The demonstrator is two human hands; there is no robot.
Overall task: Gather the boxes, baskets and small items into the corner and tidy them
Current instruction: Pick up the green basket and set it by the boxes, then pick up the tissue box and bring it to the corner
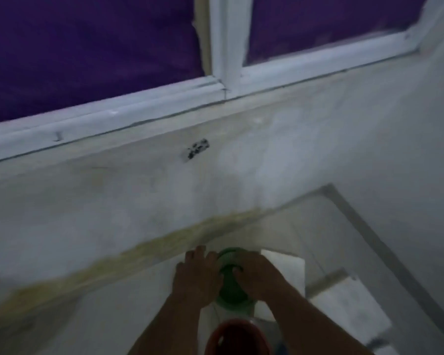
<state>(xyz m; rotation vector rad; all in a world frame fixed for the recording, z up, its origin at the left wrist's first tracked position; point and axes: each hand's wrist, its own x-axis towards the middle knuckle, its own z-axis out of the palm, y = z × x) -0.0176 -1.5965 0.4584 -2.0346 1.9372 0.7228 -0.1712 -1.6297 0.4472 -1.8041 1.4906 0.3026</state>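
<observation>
The frame is blurred. A small green basket point(231, 285) sits low in the middle of the head view, close to the wall. My left hand point(196, 275) holds its left side with fingers curled over the rim. My right hand point(256, 274) grips its right side, fingertips hooked over the rim. A white box point(287, 267) lies just right of the basket on the floor. A red round basket point(237, 336) shows at the bottom edge between my forearms.
A pale wall point(164, 201) with a yellowish stain along its foot runs behind. Above it a white window frame point(223, 60) holds purple panes. The room corner point(328, 187) lies to the right. Another white box point(349, 306) sits at the lower right.
</observation>
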